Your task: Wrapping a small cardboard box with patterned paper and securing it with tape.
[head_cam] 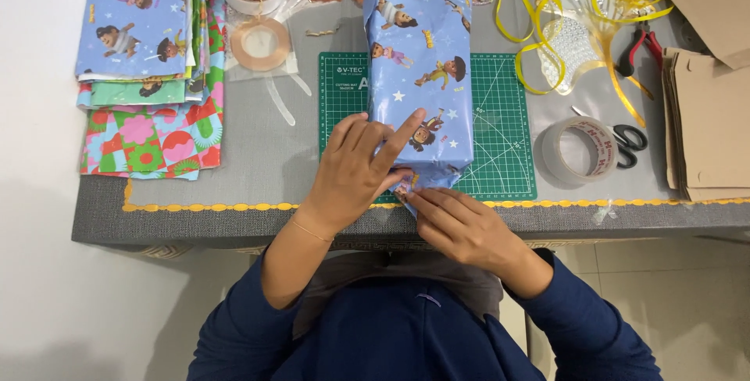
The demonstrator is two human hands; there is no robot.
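Most of the box (422, 69) already sits inside blue cartoon paper, lying lengthwise on the green mat (500, 154) at the middle of the table (258, 194). Its long faces look covered and smooth; the far end appears folded too, though clutter partly hides it. Only the near end seems unfinished. The left hand (355, 166) lies flat on that end, fingers spread, index finger pressing the paper down. The right hand (461, 225) pinches the pointed flap (406, 191) at the table edge between fingertips. Tape (580, 149) and scissors (629, 143) wait to the right, so sealing looks still to do.
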